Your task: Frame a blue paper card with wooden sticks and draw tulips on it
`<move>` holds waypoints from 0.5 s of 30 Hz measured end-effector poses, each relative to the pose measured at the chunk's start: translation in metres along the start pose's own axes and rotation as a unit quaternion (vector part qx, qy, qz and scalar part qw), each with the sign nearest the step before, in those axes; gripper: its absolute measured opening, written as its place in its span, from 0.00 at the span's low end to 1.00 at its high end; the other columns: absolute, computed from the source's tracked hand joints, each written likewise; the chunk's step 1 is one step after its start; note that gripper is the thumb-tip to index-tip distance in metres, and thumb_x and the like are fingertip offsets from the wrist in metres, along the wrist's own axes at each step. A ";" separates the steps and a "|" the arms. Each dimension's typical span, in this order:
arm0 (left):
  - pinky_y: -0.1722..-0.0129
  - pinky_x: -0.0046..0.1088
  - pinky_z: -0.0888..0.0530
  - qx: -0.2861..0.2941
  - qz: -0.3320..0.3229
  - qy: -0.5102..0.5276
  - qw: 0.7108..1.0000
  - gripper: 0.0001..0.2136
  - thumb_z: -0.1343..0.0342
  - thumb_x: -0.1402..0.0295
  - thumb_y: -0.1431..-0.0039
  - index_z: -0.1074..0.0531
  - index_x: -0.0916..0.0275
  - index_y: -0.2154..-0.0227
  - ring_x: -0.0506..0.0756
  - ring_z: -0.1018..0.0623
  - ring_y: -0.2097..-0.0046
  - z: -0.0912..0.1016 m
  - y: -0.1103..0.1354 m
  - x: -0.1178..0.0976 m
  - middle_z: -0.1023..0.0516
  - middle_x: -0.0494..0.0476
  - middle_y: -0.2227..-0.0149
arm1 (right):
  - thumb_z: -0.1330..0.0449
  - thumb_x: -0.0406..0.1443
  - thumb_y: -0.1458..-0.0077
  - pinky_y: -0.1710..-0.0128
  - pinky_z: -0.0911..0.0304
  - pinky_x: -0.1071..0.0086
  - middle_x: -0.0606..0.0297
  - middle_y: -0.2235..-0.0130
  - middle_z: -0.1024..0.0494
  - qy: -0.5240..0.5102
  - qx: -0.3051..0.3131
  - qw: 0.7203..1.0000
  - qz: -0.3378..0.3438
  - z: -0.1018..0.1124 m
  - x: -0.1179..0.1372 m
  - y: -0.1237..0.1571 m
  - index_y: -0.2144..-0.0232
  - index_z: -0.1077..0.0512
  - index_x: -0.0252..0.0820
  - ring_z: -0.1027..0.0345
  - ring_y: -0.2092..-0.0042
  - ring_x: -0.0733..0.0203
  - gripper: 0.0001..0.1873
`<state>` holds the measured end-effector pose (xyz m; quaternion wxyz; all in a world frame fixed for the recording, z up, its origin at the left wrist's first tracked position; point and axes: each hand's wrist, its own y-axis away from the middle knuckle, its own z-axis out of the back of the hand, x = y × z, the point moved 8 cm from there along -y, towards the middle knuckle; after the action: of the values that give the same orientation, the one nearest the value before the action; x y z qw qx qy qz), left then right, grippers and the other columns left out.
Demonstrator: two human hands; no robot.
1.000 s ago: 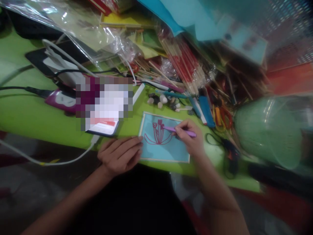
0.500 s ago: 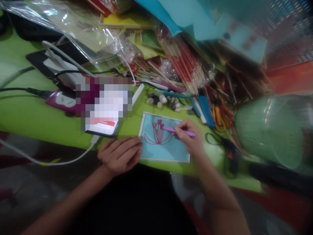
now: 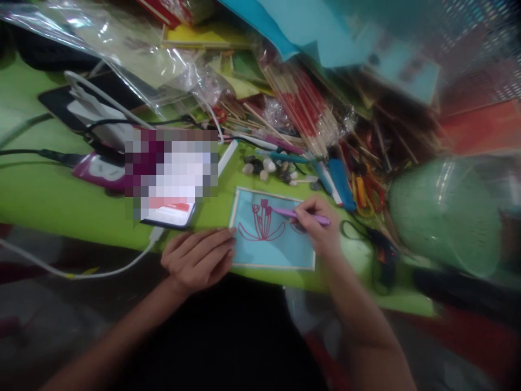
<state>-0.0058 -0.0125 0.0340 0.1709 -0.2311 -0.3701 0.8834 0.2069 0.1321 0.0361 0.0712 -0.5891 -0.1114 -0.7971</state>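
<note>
A light blue card (image 3: pixel 268 252) with a pale border lies on the green table (image 3: pixel 49 201), bearing a red line drawing of flowers (image 3: pixel 261 224). My right hand (image 3: pixel 317 231) is closed in a pinch on a purple pen (image 3: pixel 299 215), its tip on the drawing's top right. My left hand (image 3: pixel 199 258) lies flat with fingers stretched out, fingertips pressing the card's left edge.
A phone (image 3: pixel 173 214) with a white cable lies left of the card. Small pebbles (image 3: pixel 271 167), pens, a blue lighter (image 3: pixel 340 184), scissors (image 3: pixel 368 193), bundled sticks (image 3: pixel 301 108) and plastic bags crowd the back. A green mesh basket (image 3: pixel 445 214) stands at right.
My right hand with the pen has shifted slightly to the right across the card. My left hand has stayed in place on the card's edge.
</note>
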 end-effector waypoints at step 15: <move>0.63 0.37 0.26 0.013 0.009 0.018 1.000 0.08 0.41 0.70 0.35 0.21 0.59 0.54 0.59 0.14 0.57 -0.001 0.006 0.001 0.12 0.57 0.57 | 0.30 0.48 0.44 0.78 0.48 0.72 0.70 0.75 0.22 -0.103 0.014 0.994 -0.026 -0.001 -0.017 -0.003 0.70 0.27 0.44 0.41 0.78 0.69 0.16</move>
<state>-0.0070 -0.0149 0.0286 0.1724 -0.2483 -0.3532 0.8854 0.2104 0.1349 0.0197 0.0467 -0.6640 -0.1446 -0.7322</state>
